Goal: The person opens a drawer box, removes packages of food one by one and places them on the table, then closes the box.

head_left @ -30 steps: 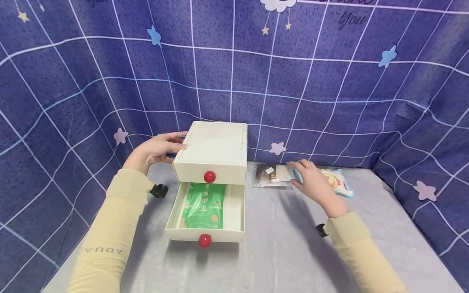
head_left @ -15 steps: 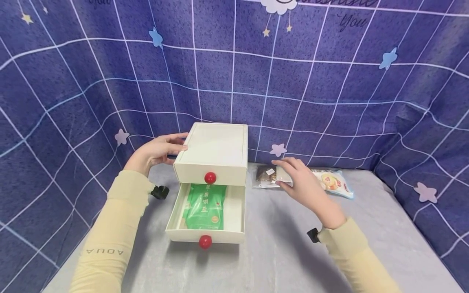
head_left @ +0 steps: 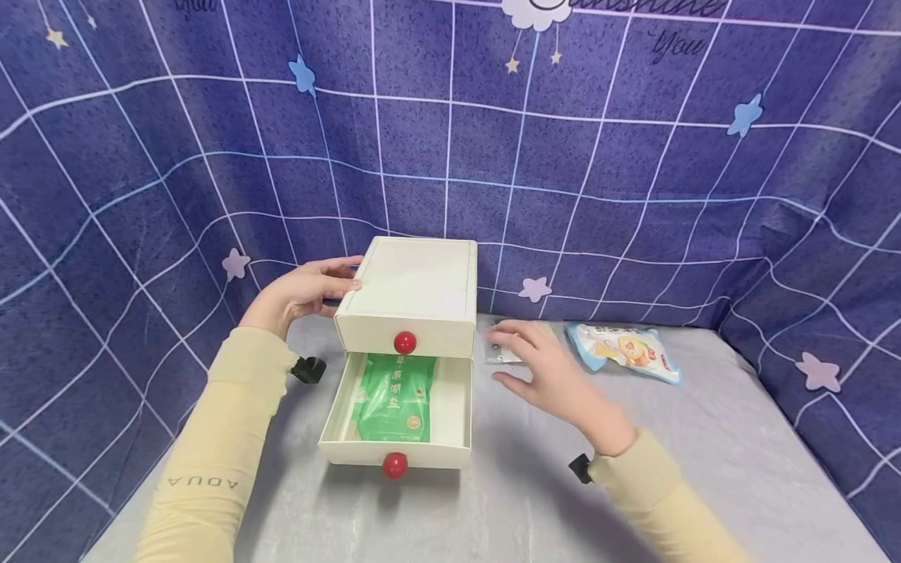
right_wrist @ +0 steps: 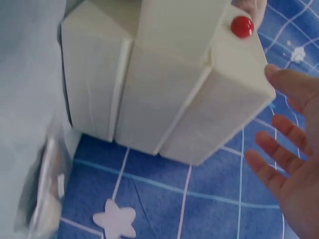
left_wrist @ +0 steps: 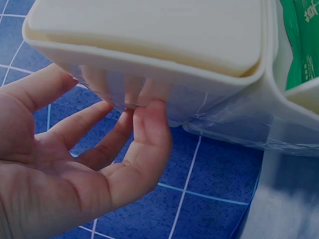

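A white drawer cabinet [head_left: 421, 277] with red knobs stands left of centre. Its top drawer [head_left: 366, 335] is closed, while the drawer below [head_left: 450, 403] is pulled out and holds a green pouch [head_left: 396, 397] with white Chinese characters. My left hand [head_left: 303, 288] touches the cabinet's left side with its fingertips, the thumb at the top edge; the left wrist view shows the fingers [left_wrist: 149, 134] against the side wall. My right hand [head_left: 545, 375] holds nothing, fingers spread, just right of the cabinet. It partly covers a clear packet [head_left: 501, 356] in the head view.
A blue-and-white snack bag [head_left: 626, 350] with fruit pictures lies at the back right on the grey cloth [head_left: 739, 438]. Behind everything hangs a blue gridded curtain [head_left: 633, 234]. The open drawer juts forward over the cloth.
My right hand has moved left from beside the snack bag, across the clear packet, towards the cabinet, uncovering the snack bag. The left hand and the drawers have stayed put.
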A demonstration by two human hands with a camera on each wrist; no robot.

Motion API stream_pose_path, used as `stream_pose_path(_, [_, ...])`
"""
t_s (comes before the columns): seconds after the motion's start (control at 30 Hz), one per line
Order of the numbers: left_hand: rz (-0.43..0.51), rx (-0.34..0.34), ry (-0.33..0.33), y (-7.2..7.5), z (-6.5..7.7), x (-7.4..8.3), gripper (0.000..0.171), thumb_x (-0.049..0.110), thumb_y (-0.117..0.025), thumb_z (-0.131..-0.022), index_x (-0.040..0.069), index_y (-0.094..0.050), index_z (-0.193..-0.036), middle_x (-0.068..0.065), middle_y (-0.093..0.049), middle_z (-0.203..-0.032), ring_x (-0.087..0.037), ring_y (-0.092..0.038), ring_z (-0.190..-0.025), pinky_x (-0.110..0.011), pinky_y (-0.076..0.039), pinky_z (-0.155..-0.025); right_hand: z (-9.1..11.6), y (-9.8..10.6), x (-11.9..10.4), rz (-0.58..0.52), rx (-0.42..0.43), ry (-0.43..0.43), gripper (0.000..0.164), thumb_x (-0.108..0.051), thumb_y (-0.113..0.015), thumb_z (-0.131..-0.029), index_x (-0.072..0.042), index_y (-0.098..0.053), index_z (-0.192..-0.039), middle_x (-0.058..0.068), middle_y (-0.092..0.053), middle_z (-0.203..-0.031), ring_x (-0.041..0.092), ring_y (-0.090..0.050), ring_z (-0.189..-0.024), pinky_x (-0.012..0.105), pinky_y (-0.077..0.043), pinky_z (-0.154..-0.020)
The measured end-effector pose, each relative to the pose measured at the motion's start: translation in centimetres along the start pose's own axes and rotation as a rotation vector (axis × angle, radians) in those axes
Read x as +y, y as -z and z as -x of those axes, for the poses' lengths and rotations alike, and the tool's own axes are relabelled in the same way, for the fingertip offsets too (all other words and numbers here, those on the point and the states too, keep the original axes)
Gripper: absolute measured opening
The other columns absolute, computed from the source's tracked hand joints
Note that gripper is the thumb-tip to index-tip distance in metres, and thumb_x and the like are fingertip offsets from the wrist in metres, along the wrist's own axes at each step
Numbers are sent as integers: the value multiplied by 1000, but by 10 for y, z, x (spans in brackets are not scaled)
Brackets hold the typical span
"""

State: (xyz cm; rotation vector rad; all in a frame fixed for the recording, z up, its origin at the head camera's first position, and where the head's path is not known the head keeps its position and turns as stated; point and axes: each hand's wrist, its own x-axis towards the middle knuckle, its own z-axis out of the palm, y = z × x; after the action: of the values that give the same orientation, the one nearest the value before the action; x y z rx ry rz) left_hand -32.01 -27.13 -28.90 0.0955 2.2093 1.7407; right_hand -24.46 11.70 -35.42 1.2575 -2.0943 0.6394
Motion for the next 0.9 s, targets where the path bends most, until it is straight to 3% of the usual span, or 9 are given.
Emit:
stream_pose_path(0.5, [-7, 1, 10, -1, -1, 0, 71, 17, -61, -93, 20, -22, -152, -14, -23, -147, -16, -54, -104, -45, -51, -83, -9, -40, -25, -61, -114, 198, 61, -25, -80, -74, -13, -55, -128, 4, -52, -129, 19, -45, -123, 33, -32, -109])
stream_pose_path(0.67, [-16, 0, 6, 0, -1, -1, 71, 18, -61, -93, 21, -21, -152, -14, -22, -147, -18, -52, -107, -45, -51, -83, -9, -47, -29, -48, -136, 210, 61, -27, -80, -74, -15, -55, -128, 3, -51, -131, 19, -44, -124, 30, -32, -110])
stream_pose_path(0.9, [-20, -2, 3, 0, 0, 0, 71, 17, -61, -93, 21, -21, -152, -14, -23, -147, -18, -53, -109, -44, -52, -83, -18, -46, -32, -23, -244, 234, 67, -32, -81, -71, -18, -52, -130, 3, -49, -135, 20, -41, -128, 34, -32, -110])
